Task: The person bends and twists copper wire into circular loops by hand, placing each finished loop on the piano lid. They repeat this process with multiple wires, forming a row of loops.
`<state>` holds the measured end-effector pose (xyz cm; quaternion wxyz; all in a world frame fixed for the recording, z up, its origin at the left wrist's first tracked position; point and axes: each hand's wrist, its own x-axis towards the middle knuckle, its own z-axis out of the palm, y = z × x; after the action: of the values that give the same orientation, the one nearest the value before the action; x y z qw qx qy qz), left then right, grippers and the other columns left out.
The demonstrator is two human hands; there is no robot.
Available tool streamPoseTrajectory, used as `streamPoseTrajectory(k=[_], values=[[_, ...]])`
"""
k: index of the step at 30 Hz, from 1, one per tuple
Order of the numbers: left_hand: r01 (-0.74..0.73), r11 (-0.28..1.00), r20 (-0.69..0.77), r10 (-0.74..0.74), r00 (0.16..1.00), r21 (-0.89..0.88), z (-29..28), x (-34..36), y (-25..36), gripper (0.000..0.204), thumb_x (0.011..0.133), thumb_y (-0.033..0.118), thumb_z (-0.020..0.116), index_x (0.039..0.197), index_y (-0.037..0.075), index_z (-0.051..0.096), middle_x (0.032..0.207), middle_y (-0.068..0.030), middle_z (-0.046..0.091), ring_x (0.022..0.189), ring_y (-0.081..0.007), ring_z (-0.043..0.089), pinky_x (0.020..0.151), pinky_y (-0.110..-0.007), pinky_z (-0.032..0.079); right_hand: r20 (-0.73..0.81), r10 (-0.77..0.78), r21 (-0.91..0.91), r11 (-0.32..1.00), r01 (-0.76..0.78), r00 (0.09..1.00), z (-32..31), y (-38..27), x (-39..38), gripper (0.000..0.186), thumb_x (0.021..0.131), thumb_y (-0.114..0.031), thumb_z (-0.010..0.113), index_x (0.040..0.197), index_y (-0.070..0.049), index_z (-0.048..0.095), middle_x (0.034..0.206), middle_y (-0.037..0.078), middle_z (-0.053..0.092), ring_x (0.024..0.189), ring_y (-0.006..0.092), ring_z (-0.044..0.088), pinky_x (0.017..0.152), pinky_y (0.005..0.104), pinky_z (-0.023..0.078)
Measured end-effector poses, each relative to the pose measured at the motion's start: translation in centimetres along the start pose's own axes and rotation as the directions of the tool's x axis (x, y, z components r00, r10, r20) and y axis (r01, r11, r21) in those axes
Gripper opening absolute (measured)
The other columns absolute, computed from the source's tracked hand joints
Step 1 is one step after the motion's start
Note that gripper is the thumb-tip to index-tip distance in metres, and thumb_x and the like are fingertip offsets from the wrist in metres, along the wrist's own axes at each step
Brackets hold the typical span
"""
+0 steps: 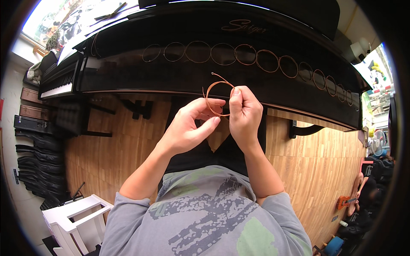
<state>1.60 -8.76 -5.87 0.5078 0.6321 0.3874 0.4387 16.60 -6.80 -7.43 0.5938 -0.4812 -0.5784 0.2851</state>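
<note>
One coil [208, 88], between two hands [246, 111] — twelve rings [267, 50] (one row)

A music shop or studio; which is unclear.
A long black piano [141, 77] bears a row of coiled strings [256, 57], a white-keyed keyboard [57, 91] stands at the left above black cases or bags [42, 164], and a small orange guitar-like instrument [343, 202] shows at the right.
</note>
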Motion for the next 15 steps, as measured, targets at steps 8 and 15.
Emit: streamPoseTrajectory(k=[8, 15], values=[[0.174, 0.846, -0.02, -0.213, 0.977, -0.504, 1.5, 0.0, -0.6, 0.016, 0.09, 0.01, 0.064, 0.1, -0.002, 0.065, 0.092, -0.0057, 0.066, 0.086, -0.0094, 0.062, 0.08, -0.024, 0.05, -0.039, -0.142, -0.112, 0.984, 0.137, 0.989, 0.5, 0.1, -0.2, 0.017, 0.09, -0.008, 0.052, 0.076, 0.001, 0.053, 0.062, 0.009, 0.05, 0.054, 0.0215, 0.049, 0.052, 0.0324, 0.041], [0.16, 0.839, -0.016, -0.198, 0.98, -0.52, 1.5, 0.0, -1.6, 0.015, 0.088, 0.01, 0.066, 0.098, -0.001, 0.065, 0.089, -0.0041, 0.066, 0.083, -0.0076, 0.061, 0.078, -0.023, 0.049, -0.041, -0.079, -0.087, 0.993, 0.075, 0.996, 0.8, 0.6, -0.3, 0.017, 0.09, -0.007, 0.052, 0.076, 0.001, 0.054, 0.063, 0.01, 0.051, 0.055, 0.0222, 0.05, 0.053, 0.0325, 0.041]])
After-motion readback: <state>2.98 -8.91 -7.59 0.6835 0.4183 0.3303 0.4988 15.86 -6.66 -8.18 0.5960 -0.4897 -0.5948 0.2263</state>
